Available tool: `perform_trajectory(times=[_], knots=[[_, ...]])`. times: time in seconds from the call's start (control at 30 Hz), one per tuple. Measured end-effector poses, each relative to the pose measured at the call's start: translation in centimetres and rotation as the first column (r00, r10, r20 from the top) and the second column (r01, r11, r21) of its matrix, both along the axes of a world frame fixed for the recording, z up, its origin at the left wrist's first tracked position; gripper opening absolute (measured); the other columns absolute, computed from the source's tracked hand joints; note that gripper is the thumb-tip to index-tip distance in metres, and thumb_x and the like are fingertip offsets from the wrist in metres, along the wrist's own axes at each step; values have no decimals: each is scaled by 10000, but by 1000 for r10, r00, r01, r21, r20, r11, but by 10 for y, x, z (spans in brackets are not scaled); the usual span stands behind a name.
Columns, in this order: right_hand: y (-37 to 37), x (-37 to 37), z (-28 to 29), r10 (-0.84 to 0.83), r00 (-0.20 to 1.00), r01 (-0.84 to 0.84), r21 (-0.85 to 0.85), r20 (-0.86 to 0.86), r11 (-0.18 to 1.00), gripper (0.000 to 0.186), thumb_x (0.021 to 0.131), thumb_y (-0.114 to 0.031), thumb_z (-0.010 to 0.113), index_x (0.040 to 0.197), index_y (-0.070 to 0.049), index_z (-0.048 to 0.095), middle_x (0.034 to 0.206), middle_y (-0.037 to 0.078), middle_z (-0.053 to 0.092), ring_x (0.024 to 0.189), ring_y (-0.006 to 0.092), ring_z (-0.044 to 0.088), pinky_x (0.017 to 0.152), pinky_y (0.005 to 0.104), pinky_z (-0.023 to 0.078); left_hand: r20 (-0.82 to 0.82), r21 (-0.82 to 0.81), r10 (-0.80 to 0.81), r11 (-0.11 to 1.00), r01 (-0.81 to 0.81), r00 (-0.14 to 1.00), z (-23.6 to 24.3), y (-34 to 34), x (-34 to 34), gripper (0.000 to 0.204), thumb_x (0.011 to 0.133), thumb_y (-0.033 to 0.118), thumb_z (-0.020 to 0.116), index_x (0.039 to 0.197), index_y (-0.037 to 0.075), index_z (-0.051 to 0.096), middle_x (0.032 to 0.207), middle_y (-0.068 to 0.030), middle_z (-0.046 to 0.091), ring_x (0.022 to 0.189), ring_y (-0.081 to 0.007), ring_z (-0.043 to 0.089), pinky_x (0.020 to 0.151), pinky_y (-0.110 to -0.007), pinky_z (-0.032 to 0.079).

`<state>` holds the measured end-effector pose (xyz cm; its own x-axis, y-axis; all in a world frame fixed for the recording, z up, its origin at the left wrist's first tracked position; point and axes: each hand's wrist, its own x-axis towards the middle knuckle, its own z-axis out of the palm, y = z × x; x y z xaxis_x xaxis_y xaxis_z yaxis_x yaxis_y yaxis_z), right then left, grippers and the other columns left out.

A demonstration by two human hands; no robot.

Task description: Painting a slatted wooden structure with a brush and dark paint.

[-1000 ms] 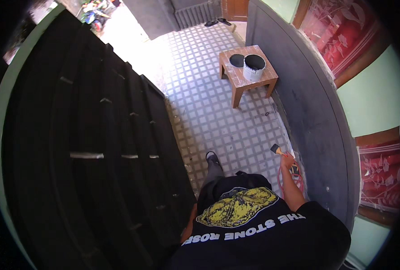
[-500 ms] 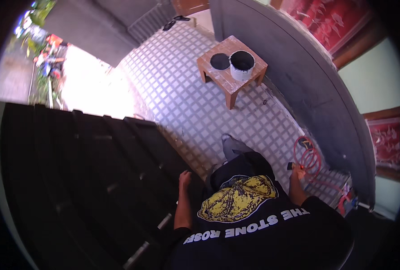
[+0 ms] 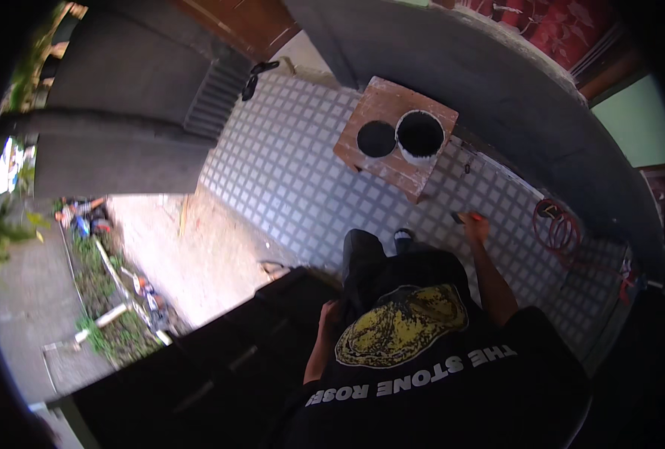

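Observation:
My right hand (image 3: 475,224) is closed on the handle of a paintbrush (image 3: 458,218), its dark bristles pointing left over the tiled floor. Ahead of it stands a small wooden table (image 3: 371,101), spattered with white, holding a white bucket (image 3: 420,156) of dark paint and a dark round disc (image 3: 376,139) beside it. My left hand (image 3: 329,310) hangs low at my left, next to my dark clothing and the black panel (image 3: 250,382); its fingers are too shadowed to make out.
A coiled red hose (image 3: 557,239) lies by the grey wall (image 3: 542,112) at right. Dark sandals (image 3: 256,78) are near the wooden door (image 3: 235,22). At left, the tiles (image 3: 273,150) border a pale ground strip (image 3: 175,254), with plants and clutter (image 3: 130,337) beyond.
The view has swung left, showing more outdoor ground and less of the black panel. I am closer to the table. My right hand, still holding the brush, has risen in the frame.

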<state>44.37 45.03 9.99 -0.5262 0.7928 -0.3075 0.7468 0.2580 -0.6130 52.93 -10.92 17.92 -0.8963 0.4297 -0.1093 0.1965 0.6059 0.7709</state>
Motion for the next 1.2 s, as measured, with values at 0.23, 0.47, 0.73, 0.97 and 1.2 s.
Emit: perform_trajectory(times=[0.23, 0.47, 0.73, 0.97, 1.2], knots=[[-116, -146, 57, 367, 907, -361, 71, -208, 930, 227, 844, -158, 704, 1039, -49, 743, 973, 185, 714, 881, 334, 702, 798, 384, 548, 757, -28, 146, 981, -192, 637, -32, -110, -180, 350, 870, 427, 664, 922, 81, 659, 754, -99, 653, 664, -298, 648, 571, -445, 525], [-223, -232, 43, 114, 896, -96, 62, -429, 993, 313, 781, 8, 669, 1088, -33, 709, 1068, 199, 690, 967, 357, 681, 850, 396, 547, 387, -642, -156, 662, 388, 909, -105, -49, -510, 505, 882, 366, 643, 1269, 44, 603, 1113, -210, 678, 1007, -376, 660, 869, -492, 533], [-272, -294, -32, -91, 958, 84, -37, -273, 996, 341, 871, -31, 665, 1213, -27, 673, 1241, 186, 619, 1027, 337, 677, 868, 372, 564, 127, -318, -543, 771, 552, 830, -184, 157, -625, 648, 874, 193, 668, 1447, 13, 424, 1494, -234, 415, 1335, -443, 433, 1099, -493, 403], [-286, -350, -68, -107, 944, 110, -8, -311, 994, 367, 843, 12, 682, 1209, -19, 676, 1257, 166, 625, 1064, 315, 670, 867, 360, 575, -52, -334, -499, 825, 456, 865, -253, 190, -623, 556, 1004, 218, 542, 1526, 137, 369, 1638, -156, 187, 1446, -534, 207, 1110, -672, 279], [-317, -346, -86, -29, 958, 32, 6, -286, 999, 419, 794, 61, 692, 1208, 5, 670, 1259, 179, 586, 987, 296, 696, 808, 344, 602, -63, -381, -487, 818, 430, 871, -258, 190, -612, 530, 1019, 240, 514, 1525, 152, 382, 1659, -129, 122, 1437, -588, 161, 1054, -743, 284]])
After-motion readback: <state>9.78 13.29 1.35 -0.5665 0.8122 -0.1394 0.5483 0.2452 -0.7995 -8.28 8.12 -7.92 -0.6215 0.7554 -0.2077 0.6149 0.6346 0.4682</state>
